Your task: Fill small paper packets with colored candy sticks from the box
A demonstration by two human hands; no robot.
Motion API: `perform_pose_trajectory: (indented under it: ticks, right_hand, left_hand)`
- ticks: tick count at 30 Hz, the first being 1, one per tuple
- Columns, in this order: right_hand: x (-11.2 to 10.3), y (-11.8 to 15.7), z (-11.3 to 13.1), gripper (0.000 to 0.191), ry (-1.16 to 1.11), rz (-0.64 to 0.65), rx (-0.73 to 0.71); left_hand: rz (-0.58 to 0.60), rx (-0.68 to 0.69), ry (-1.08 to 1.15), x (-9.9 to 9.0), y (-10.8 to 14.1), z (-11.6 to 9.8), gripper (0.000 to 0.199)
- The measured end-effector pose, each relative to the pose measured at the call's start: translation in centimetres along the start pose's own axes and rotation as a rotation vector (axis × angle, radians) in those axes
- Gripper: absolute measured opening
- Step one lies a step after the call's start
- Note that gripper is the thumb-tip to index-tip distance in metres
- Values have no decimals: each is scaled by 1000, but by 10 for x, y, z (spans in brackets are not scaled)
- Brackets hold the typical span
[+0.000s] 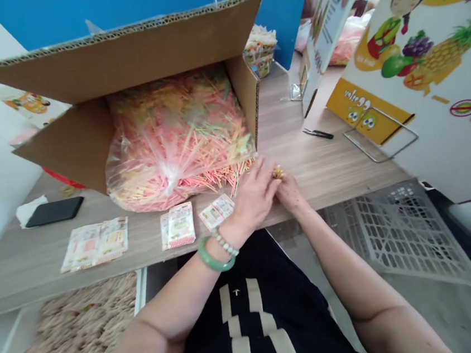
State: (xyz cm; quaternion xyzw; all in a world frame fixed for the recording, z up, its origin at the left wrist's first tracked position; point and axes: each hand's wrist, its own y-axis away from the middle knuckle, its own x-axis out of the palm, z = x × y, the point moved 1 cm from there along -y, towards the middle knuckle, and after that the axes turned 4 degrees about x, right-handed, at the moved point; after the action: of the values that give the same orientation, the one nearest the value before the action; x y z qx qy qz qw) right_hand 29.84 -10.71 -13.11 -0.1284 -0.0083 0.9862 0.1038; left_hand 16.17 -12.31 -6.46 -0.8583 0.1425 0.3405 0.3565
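Observation:
My right hand (290,192) is closed around a small bundle of thin sticks (277,172), whose yellowish ends show above the fingers. Beside it, my left hand (255,194) lies palm down with fingers stretched toward the bundle, touching my right hand; its thumb is hidden. Behind both hands, a large clear plastic bag (171,175) full of thin pink, yellow and green sticks fills an open cardboard box (143,60). Loose sticks (231,176) spill out at the bag's front right. A printed packet (216,211) lies partly under my left wrist.
More packets (177,226) (95,243) lie along the table's front edge. A black phone (55,211) rests at the left, and black-handled snips (318,133) at the right. Printed cartons (431,83) and a wire stand (380,136) stand right. A plastic crate (409,231) sits below.

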Motion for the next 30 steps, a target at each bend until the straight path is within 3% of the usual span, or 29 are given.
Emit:
perform_pose_trajectory:
  ticks: [3,6,9,15,19,23,27,30]
  right_hand:
    - [-3,1,-6,19,-23,-88,20]
    - [-1,-4,-9,18,-16,-127,23]
    - [-1,-7,-6,18,-7,-125,-7]
    - [-5,8,4,17,137,-74,-64]
    - [-1,20,8,14,263,-45,-88]
    - [0,24,8,18,243,-79,-112]
    - [-6,17,9,23,267,-87,-135]
    - [-14,7,19,24,145,-212,-167]
  left_hand:
    - [-95,-84,-46,-36,51,3,24]
    - [-25,-218,-156,-55,104,13,21]
    - [68,-297,-337,-63,131,23,22]
    - [245,-404,-662,-75,112,31,26]
    - [384,-333,-645,-84,92,37,40]
    - [497,-252,-627,-86,82,47,33]
    - [490,-180,-612,-87,78,58,26]
    - [452,-109,-557,-88,78,67,24]
